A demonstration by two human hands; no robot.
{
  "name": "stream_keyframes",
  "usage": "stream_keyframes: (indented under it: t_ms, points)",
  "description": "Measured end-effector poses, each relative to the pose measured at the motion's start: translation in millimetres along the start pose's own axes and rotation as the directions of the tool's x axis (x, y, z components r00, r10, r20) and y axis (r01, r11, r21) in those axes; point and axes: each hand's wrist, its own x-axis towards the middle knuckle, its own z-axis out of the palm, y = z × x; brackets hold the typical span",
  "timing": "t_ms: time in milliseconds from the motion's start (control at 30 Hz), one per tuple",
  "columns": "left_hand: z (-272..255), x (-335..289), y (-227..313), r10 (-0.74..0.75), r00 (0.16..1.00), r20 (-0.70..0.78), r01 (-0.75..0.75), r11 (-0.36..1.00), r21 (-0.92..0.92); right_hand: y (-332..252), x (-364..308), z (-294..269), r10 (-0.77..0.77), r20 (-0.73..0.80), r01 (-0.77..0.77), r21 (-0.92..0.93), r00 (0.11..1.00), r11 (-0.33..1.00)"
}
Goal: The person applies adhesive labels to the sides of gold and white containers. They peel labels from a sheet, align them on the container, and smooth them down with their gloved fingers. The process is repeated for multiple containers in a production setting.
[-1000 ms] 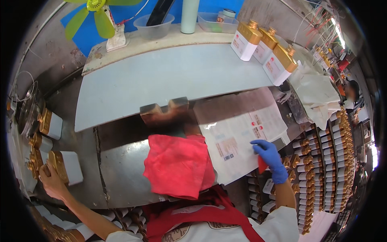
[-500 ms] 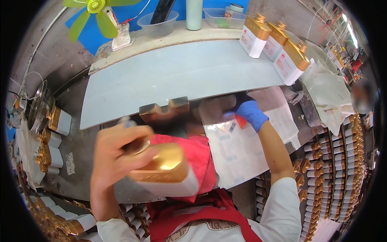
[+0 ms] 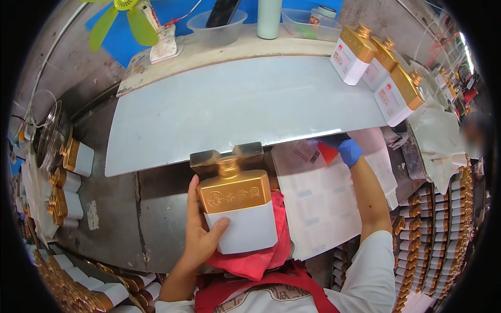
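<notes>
My left hand (image 3: pixel 201 237) grips a flask-shaped bottle (image 3: pixel 245 227) by its left side, thumb across the front. The bottle has a white lower body and a gold, embossed shoulder and neck. It leans upright over a red cloth (image 3: pixel 279 224), its neck at the gap of a dark notched block (image 3: pixel 250 152) on the board's front edge. My right hand (image 3: pixel 350 152), in a blue glove, reaches beneath the grey board (image 3: pixel 224 99). Beside its fingers, a clear film with a red patch (image 3: pixel 327 153) lies over white printed sheets (image 3: pixel 313 208). Those fingers are mostly hidden in shadow.
Three labelled white-and-gold bottles (image 3: pixel 354 55) stand at the board's far right. Other bottles (image 3: pixel 78 156) lie along the left edge. Stacked rows of bottles (image 3: pixel 438 224) fill the right and lower left. A green fan (image 3: pixel 125 21) and plastic tubs (image 3: pixel 222 31) stand at the back.
My left hand has brought the bottle upright, its neck to the notched block, and now holds its side instead of its neck end. My right hand has moved slightly further under the board.
</notes>
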Motion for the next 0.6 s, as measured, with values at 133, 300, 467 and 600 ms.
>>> stream_keyframes:
  t_ms: [133,300,467,600]
  points:
    - [2.4,1.8,-1.5,-0.103,0.994,0.042,0.110,0.966,-0.233,-5.6,-23.7,23.0,0.264,-0.290,-0.056,0.569,0.920,0.821]
    - [-2.3,-8.6,-14.3,-0.008,0.998,-0.058,-0.002,0.986,-0.169,-124.0,-108.0,-17.6,-0.171,-0.366,0.106,-0.191,0.915,0.976]
    - [-12.3,-20.5,-26.6,0.082,0.986,-0.146,-0.100,0.988,-0.120,-231.7,-196.1,-83.5,0.037,-0.073,-0.014,0.299,0.997,0.954]
    - [-5.1,-23.7,-31.9,0.119,0.988,-0.102,-0.134,0.978,-0.162,-266.2,-201.9,-67.7,0.130,0.009,-0.097,0.716,0.992,0.692]
